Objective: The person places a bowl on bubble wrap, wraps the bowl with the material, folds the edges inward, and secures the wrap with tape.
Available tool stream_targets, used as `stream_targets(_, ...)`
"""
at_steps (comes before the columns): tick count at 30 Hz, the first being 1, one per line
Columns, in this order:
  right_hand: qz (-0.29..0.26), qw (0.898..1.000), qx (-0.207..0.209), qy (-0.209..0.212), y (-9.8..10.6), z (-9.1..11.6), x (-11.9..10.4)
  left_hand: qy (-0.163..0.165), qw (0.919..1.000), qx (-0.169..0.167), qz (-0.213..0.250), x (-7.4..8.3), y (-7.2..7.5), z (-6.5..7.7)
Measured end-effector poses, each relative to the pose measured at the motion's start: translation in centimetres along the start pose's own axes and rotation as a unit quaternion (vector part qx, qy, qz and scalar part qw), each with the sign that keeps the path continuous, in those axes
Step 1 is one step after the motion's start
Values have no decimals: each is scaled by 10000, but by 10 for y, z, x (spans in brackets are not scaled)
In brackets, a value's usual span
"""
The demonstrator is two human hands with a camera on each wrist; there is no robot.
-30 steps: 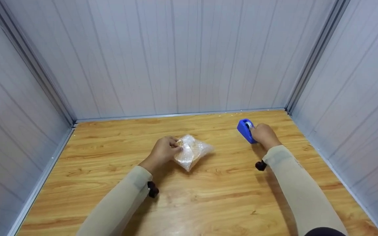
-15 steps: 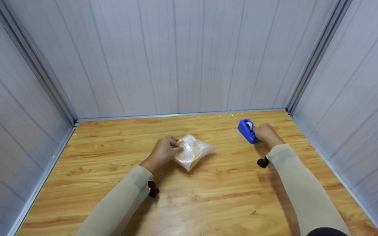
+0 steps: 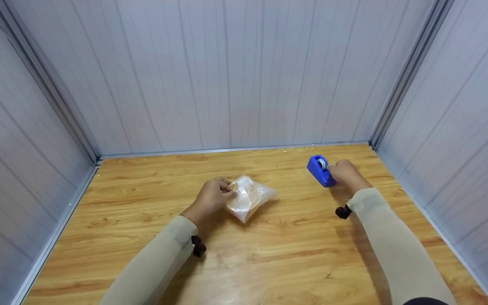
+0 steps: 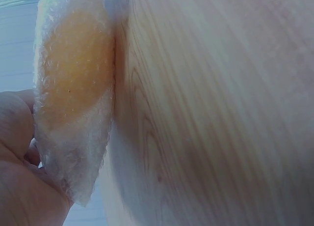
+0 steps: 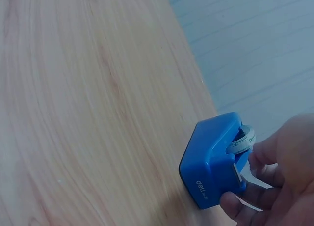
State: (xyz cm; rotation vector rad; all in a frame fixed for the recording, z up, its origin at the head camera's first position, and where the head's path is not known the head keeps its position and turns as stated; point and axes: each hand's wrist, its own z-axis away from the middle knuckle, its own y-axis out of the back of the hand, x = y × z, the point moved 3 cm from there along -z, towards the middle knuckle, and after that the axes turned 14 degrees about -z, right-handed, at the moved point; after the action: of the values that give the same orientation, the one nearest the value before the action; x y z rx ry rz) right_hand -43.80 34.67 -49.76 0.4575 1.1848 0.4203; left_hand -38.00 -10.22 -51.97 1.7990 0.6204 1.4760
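In the head view my left hand (image 3: 213,195) pinches the left edge of a bubble-wrap package (image 3: 248,199) at mid-table. Its clear wrap shows something yellow-orange inside, plainest in the left wrist view, where the package (image 4: 76,69) stands on edge against the wood. Further right sits a blue tape dispenser (image 3: 321,170). Its roll of tape (image 5: 243,141) and the metal cutter face my right hand (image 5: 294,162). There the thumb and index finger pinch at the tape's end, and the other fingers lie against the dispenser's front. The pinched strip is mostly hidden.
A wood-grain table (image 3: 269,262) carries everything. Pale panelled walls (image 3: 244,76) rise at the back and on both sides, with the back wall a short way behind the dispenser. Dark wrist cameras (image 3: 198,246) hang at both sleeves.
My right hand has drawn slightly right and toward me, away from the dispenser, which has hardly shifted. My left hand and the bubble-wrap package have stayed put.
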Motion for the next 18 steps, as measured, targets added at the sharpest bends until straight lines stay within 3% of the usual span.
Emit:
stream_targets(5,-354,9993,144,64,7,-3,7,-46,10000,2,85,0,1,0)
stream_targets(9,-926,9956,-65,-114,12,-5,17,-104,9999,56,104,0,2,0)
stream_targets(15,-2047,9778,-380,-229,14,4,34,-78,9999,71,100,-1,1,-2)
stream_targets(18,-2228,9735,-477,-221,12,11,37,-115,9999,97,31,-2,-1,-3)
